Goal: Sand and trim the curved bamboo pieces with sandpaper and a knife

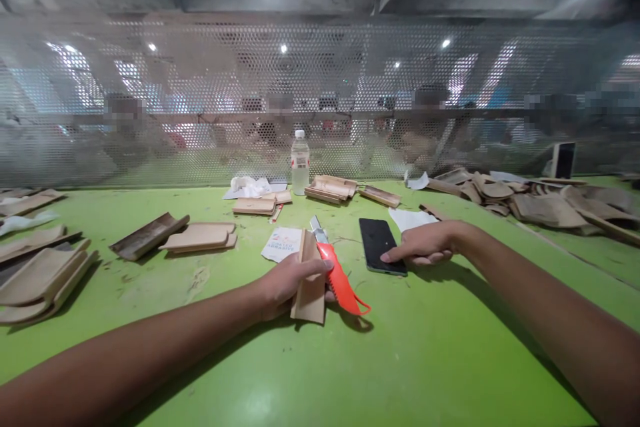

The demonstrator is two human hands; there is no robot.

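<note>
Head: bottle beyond knife and phone

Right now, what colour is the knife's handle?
The knife's handle is bright orange-red, clearest in the head view.

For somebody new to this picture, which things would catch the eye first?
Probably the bright orange-red knife, held with a wooden piece in the left hand, near the middle. Next, the dark phone on the green table, beside the right hand.
</note>
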